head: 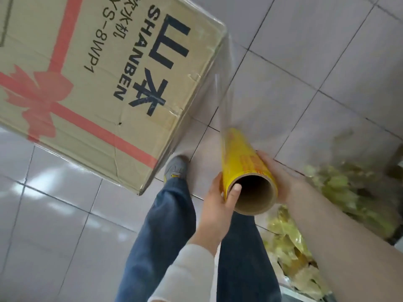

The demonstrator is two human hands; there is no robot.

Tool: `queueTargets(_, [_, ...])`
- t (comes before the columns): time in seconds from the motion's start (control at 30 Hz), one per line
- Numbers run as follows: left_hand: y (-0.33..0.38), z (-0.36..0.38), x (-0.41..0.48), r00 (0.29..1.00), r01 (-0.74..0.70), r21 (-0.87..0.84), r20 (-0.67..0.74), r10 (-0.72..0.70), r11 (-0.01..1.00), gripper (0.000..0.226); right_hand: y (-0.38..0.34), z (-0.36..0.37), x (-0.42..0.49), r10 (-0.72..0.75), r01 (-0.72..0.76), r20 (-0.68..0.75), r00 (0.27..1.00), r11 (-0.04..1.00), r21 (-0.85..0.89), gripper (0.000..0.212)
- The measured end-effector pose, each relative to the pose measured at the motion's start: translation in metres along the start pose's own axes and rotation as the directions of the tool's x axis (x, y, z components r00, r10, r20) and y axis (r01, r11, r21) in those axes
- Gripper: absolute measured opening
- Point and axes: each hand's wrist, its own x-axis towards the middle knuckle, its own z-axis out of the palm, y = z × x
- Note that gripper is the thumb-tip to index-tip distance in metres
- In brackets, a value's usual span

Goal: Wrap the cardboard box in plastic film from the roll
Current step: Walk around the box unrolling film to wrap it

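A large cardboard box [98,83] fills the upper left, up and to the left of the roll. It is printed with a red ribbon and bow and the dark word "SHANBEN". A glossy clear layer already covers its top face. From the box's right-hand edge a sheet of clear plastic film [220,88] stretches down to the far end of the roll.

Left of the roll, a grey shoe [177,168] stands on the pale tiled floor [305,62], close to the box's near corner. Blue-jeaned legs [165,232] run below the roll.

The left hand [214,205], in a white sleeve, grips the roll's near end from the left. Its thumb [234,192] is hooked over the rim of the cardboard core, and its other fingers are hidden behind the roll.

The yellow roll [242,158] sits in the centre, its open brown core facing the camera.

The right hand [277,173], bare-armed, holds the roll from the right, fingers curved along its side.

Right of and below the roll, crumpled yellowish plastic [290,240] lies on the floor.
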Motion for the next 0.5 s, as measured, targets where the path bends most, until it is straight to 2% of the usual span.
queueTargets(0.07, [-0.005, -0.008, -0.005, 0.998, 0.059, -0.014, 0.01, -0.058, 0.998, 0.044, 0.008, 0.013, 0.01, -0.015, 0.014, 0.012, 1.0, 0.995, 0.104, 0.059])
queueTargets(0.13, [-0.007, -0.025, -0.005, 0.995, 0.064, 0.119, 0.073, -0.073, 0.991, 0.042, 0.014, 0.02, 0.016, 0.011, -0.014, 0.027, 1.0, 0.992, 0.126, 0.062])
queueTargets(0.2, [-0.006, -0.044, 0.001, 0.988, 0.012, 0.265, 0.143, -0.051, 0.964, 0.055, 0.016, 0.027, 0.018, 0.05, -0.053, 0.026, 0.998, 0.992, 0.113, 0.06])
queueTargets(0.27, [0.0, -0.055, 0.012, 0.981, -0.042, 0.359, 0.192, -0.03, 0.932, 0.084, 0.021, 0.031, 0.02, 0.09, -0.087, -0.037, 0.995, 0.993, 0.085, 0.061])
queueTargets(0.33, [0.011, -0.058, 0.021, 0.955, -0.144, 0.454, 0.297, 0.003, 0.879, 0.101, 0.027, 0.039, 0.02, 0.1, -0.096, -0.041, 0.994, 0.99, 0.099, 0.065])
queueTargets(0.4, [0.018, -0.057, 0.027, 0.927, -0.193, 0.516, 0.375, -0.017, 0.835, 0.099, 0.035, 0.044, 0.024, 0.114, -0.11, -0.05, 0.992, 0.99, 0.085, 0.069])
queueTargets(0.5, [0.014, -0.055, 0.028, 0.936, -0.125, 0.52, 0.343, -0.073, 0.845, 0.098, 0.05, 0.045, 0.029, 0.125, -0.12, -0.036, 0.992, 0.987, 0.107, 0.069])
